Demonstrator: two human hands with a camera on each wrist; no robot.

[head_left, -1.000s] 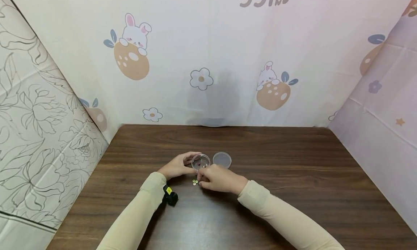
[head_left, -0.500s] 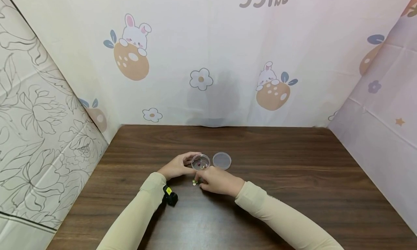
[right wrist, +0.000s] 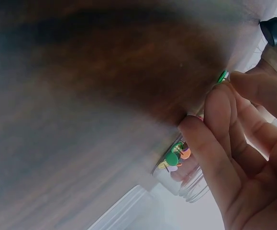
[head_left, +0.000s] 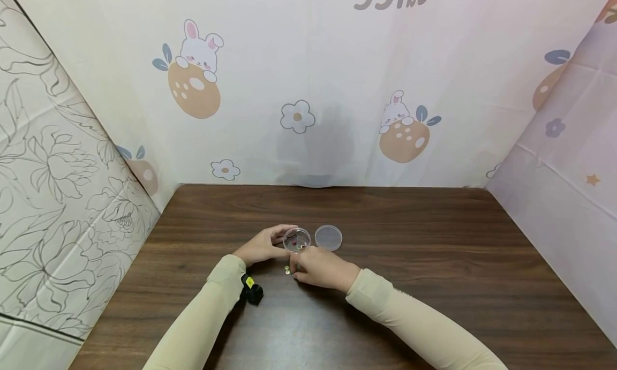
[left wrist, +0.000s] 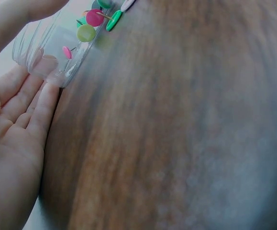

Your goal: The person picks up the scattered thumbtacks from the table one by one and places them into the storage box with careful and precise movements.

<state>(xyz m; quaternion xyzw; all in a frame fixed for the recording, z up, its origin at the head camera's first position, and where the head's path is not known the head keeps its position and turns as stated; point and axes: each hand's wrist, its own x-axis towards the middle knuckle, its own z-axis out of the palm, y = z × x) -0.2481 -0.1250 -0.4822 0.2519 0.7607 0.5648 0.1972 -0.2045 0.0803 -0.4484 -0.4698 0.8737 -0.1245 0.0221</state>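
Note:
My left hand (head_left: pixel 264 246) holds a clear round plastic container (head_left: pixel 289 249) by its side, thumb on the near side and fingers behind. In the left wrist view, fingertips touch the wall of the container, which has several coloured thumbtacks (left wrist: pixel 94 18) inside, pink and green among them. My right hand (head_left: pixel 324 267) is low over the table just in front of the container. Its thumb and fingertip pinch at a green thumbtack (right wrist: pixel 222 76), mostly covered by the fingers. Two light green thumbtacks (head_left: pixel 287 271) lie on the table left of those fingertips.
A clear round lid (head_left: pixel 328 238) lies on the brown wooden table (head_left: pixel 409 241), right of the container. A black device with a yellow label (head_left: pixel 253 291) sits at the left wrist. Patterned cloth (head_left: pixel 337 145) hangs behind the table and at both sides.
My right hand has shifted slightly left and toward the table's front, onto the loose thumbtacks; one of three is now covered by its fingers. The left hand and container stay in place.

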